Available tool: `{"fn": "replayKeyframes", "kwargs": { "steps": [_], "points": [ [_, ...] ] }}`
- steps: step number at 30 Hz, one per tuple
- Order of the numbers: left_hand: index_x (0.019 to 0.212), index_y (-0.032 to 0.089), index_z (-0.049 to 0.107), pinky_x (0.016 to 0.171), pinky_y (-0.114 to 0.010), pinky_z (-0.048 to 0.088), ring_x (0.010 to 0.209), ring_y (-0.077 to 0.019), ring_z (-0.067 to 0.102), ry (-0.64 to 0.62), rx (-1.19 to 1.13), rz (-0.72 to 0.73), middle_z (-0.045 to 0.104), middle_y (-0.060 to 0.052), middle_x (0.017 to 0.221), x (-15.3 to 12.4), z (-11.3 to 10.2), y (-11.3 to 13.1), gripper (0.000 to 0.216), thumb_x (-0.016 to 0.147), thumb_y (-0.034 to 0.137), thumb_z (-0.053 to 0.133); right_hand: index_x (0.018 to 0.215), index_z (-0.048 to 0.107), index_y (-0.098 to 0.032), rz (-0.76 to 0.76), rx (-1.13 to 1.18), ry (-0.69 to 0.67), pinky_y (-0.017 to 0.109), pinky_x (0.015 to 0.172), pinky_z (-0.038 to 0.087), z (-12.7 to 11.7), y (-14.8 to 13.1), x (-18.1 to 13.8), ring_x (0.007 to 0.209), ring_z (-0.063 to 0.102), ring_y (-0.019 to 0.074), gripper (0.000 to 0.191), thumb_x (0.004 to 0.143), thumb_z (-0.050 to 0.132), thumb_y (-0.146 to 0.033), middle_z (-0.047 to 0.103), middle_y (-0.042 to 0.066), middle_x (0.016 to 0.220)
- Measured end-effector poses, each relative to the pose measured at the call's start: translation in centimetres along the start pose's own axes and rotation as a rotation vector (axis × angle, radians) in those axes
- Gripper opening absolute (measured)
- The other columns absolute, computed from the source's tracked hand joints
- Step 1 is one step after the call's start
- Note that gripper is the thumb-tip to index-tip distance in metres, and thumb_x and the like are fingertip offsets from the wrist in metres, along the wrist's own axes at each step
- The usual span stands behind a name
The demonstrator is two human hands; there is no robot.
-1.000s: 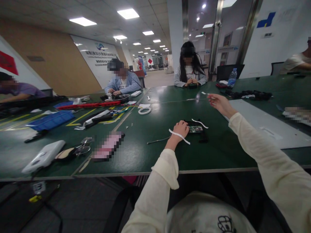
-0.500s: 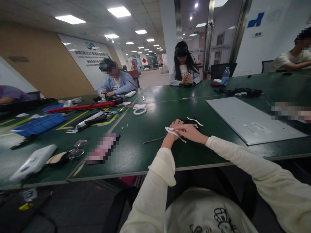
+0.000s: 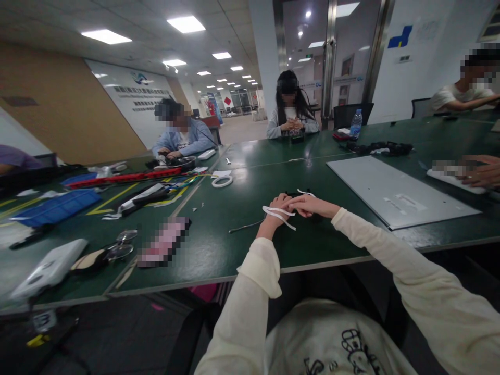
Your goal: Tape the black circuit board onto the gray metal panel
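Observation:
My left hand [image 3: 278,209] rests curled on a small black device [image 3: 294,195] on the green table [image 3: 242,245], mostly hiding it. A thin white strip [image 3: 280,214] lies across the back of this hand. My right hand [image 3: 309,205] reaches in from the right and meets the left hand over the device, fingers pinched together; what they hold is too small to make out. Another white strip [image 3: 304,192] curls just behind the hands. A thin grey cable [image 3: 246,226] lies on the table to the left of my wrist.
A grey metal panel [image 3: 394,190] lies to the right. A white tape ring [image 3: 222,181], a blue tray [image 3: 54,207], a white device [image 3: 47,267] and round lenses [image 3: 117,245] lie to the left. Other people sit across the table and at both sides; a water bottle [image 3: 355,124] stands far back.
My right hand came back from a far reach over the table and joined my left hand on the device. The view swung slightly right.

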State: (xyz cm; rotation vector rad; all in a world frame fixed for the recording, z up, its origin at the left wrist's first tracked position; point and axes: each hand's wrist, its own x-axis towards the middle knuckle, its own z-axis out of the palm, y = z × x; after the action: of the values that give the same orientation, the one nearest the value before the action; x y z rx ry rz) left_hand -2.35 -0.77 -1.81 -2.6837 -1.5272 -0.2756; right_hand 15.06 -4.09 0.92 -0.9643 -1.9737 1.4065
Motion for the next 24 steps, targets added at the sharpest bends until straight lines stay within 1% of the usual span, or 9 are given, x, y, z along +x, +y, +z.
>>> {"fn": "replayKeyframes", "kwargs": {
  "steps": [3,5,7,10,13,16,19,21,24],
  "points": [
    [0.127,0.021,0.054,0.095,-0.039,0.046,0.114,-0.0240,0.054,0.026,0.009,-0.003,0.051,-0.011,0.128,0.0,-0.1,0.2,0.038,0.098,0.035,0.035,0.116,0.067,-0.012,-0.023,0.005,0.100,0.017,0.041,0.028,-1.8,0.6,-0.1,0.042,0.039,0.0055,0.043,0.087,0.054,-0.041,0.050,-0.005,0.050],
    [0.126,0.020,0.055,0.096,-0.039,0.046,0.114,-0.0234,0.055,0.040,0.004,-0.015,0.052,-0.011,0.128,0.1,-0.1,0.3,0.038,0.099,0.037,0.034,0.111,0.069,-0.012,-0.035,-0.036,0.244,0.018,0.043,0.031,-3.4,1.2,-0.2,0.043,0.042,0.0067,0.042,0.086,0.053,-0.041,0.054,-0.003,0.053],
    [0.124,0.019,0.056,0.097,-0.038,0.046,0.114,-0.0229,0.055,0.049,-0.008,-0.017,0.052,-0.011,0.128,0.1,0.0,0.3,0.038,0.099,0.037,0.034,0.106,0.071,-0.013,-0.039,-0.176,0.429,0.021,0.049,0.038,-5.3,1.9,-0.4,0.048,0.048,0.0096,0.038,0.087,0.050,-0.039,0.058,-0.001,0.058],
    [0.125,0.019,0.056,0.096,-0.037,0.046,0.115,-0.0225,0.055,0.058,-0.029,-0.015,0.051,-0.011,0.129,0.2,0.1,0.2,0.039,0.099,0.038,0.035,0.106,0.071,-0.015,0.007,-0.554,0.716,0.030,0.075,0.048,-8.0,3.0,-0.9,0.074,0.061,0.0179,0.036,0.090,0.043,-0.031,0.068,0.007,0.080],
    [0.126,0.019,0.055,0.096,-0.036,0.047,0.114,-0.0223,0.056,0.067,-0.043,-0.017,0.049,-0.011,0.130,0.2,0.1,0.1,0.039,0.098,0.040,0.036,0.120,0.065,-0.015,0.143,-0.860,0.888,0.038,0.099,0.039,-10.3,4.7,-1.8,0.110,0.055,0.0257,0.040,0.091,0.040,-0.026,0.063,0.014,0.118],
    [0.125,0.018,0.055,0.097,-0.037,0.046,0.114,-0.0233,0.056,0.064,-0.034,-0.022,0.050,-0.012,0.129,-0.1,-0.2,0.4,0.040,0.097,0.042,0.039,0.135,0.052,-0.015,0.409,-0.978,0.978,0.053,0.105,0.031,-11.9,7.2,-2.9,0.132,0.034,0.0357,0.049,0.092,0.042,-0.034,0.042,0.017,0.144],
    [0.125,0.020,0.055,0.097,-0.038,0.046,0.113,-0.0241,0.056,0.048,-0.020,-0.041,0.051,-0.011,0.128,-0.4,-0.8,0.9,0.041,0.095,0.046,0.042,0.138,0.049,-0.016,0.677,-0.963,1.009,0.069,0.102,0.020,-13.2,10.2,-4.0,0.139,0.018,0.0433,0.053,0.093,0.038,-0.042,0.029,0.019,0.152],
    [0.125,0.020,0.055,0.096,-0.039,0.046,0.112,-0.0248,0.056,0.040,-0.017,-0.048,0.051,-0.011,0.128,-0.6,-1.2,1.1,0.045,0.094,0.051,0.043,0.135,0.051,-0.014,0.789,-0.925,0.979,0.072,0.101,0.017,-13.9,11.8,-4.5,0.137,0.021,0.0436,0.055,0.093,0.034,-0.046,0.031,0.022,0.150],
    [0.125,0.022,0.054,0.095,-0.041,0.045,0.113,-0.0263,0.055,0.027,-0.022,-0.038,0.052,-0.010,0.129,-0.8,-1.6,1.3,0.051,0.092,0.058,0.043,0.135,0.051,-0.013,0.848,-0.918,0.942,0.072,0.101,0.016,-14.7,13.3,-4.6,0.134,0.029,0.0423,0.060,0.093,0.030,-0.050,0.034,0.024,0.147]
  ]
}}
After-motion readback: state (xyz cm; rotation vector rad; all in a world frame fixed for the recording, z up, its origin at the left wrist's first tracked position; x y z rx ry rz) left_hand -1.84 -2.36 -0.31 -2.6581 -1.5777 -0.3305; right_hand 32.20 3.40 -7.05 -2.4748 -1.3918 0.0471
